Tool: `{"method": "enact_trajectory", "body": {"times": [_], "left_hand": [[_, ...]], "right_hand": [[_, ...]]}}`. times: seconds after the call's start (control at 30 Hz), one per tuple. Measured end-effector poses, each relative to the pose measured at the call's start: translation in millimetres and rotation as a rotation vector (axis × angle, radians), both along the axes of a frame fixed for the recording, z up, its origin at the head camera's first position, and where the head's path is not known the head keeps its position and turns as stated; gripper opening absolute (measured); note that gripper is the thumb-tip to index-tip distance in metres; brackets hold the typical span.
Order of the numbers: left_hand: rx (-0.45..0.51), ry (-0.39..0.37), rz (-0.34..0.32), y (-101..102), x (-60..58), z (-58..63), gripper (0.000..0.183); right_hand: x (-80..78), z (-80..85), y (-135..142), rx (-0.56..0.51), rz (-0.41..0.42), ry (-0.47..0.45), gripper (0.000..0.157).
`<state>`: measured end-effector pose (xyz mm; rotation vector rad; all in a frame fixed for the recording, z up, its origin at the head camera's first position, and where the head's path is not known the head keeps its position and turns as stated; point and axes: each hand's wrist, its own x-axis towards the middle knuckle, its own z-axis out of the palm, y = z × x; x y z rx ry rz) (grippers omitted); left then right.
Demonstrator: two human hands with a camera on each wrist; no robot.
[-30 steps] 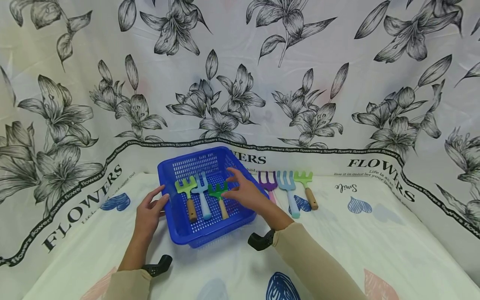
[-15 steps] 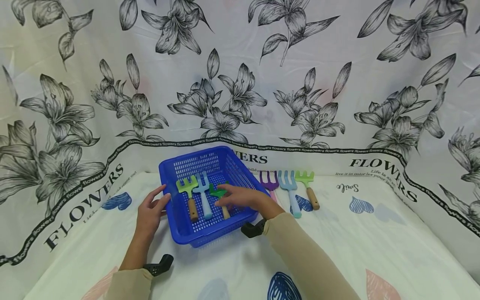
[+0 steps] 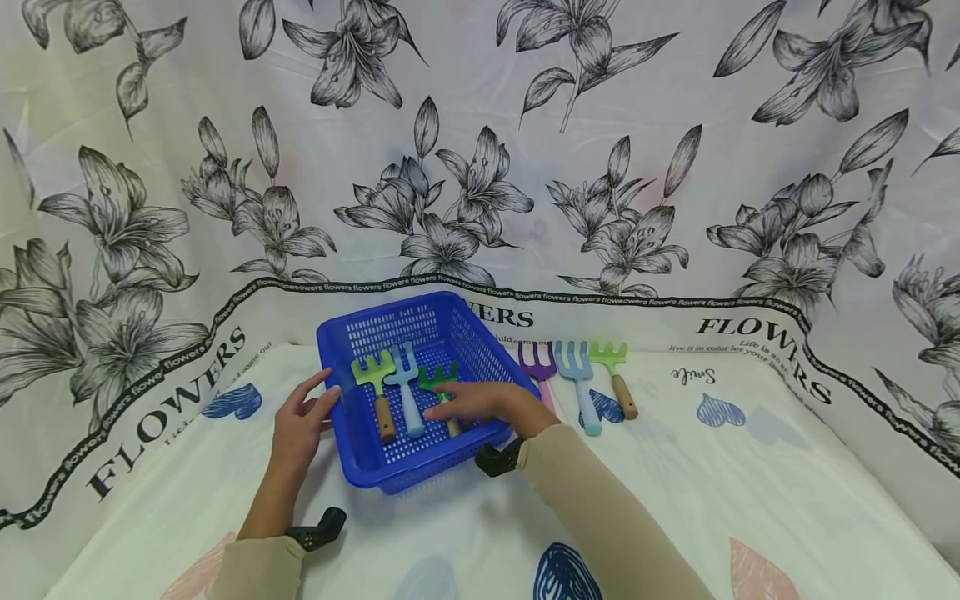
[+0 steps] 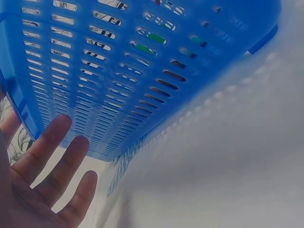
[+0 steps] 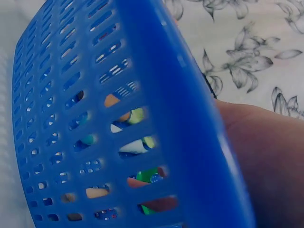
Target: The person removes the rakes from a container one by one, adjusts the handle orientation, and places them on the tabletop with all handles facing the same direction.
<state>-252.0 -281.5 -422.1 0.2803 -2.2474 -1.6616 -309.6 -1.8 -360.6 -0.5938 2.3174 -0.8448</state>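
Observation:
A blue perforated basket holds a lime-green hand rake, a light-blue hand fork and a green hand rake with a light wooden handle. My left hand holds the basket's left rim with its thumb and forefinger. In the left wrist view, the other fingers stretch out beside the slotted wall. My right hand reaches over the right rim and grips the green rake near the top of its handle. The palm and thumb are hidden in the head view; skin and green show through slots in the right wrist view.
Right of the basket lie a purple hand fork with a pink handle, a larger light-blue fork and a lime-green rake with a wooden handle. A flower-printed cloth hangs behind the white patterned table cover.
My right hand has come down and left from above the green rake onto its handle, its spread fingers closing in. The left hand and basket stay put.

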Motion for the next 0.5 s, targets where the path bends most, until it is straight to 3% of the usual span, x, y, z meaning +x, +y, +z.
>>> {"method": "enact_trajectory", "body": {"times": [0.1,0.3,0.5], "left_hand": [[-0.002,-0.003,0.001,-0.8,-0.4,-0.8,0.062],[-0.004,0.0,0.002,-0.8,-0.4,-1.4,0.061],[0.001,0.0,0.001,-0.4,0.1,0.0,0.062]], "right_hand": [[1.7,-0.5,-1.4,0.039,-0.006,0.028,0.071],[5.1,-0.1,-4.4,0.161,0.062,0.098,0.07],[6.7,0.8,-5.7,0.17,0.074,0.129,0.068]]}}
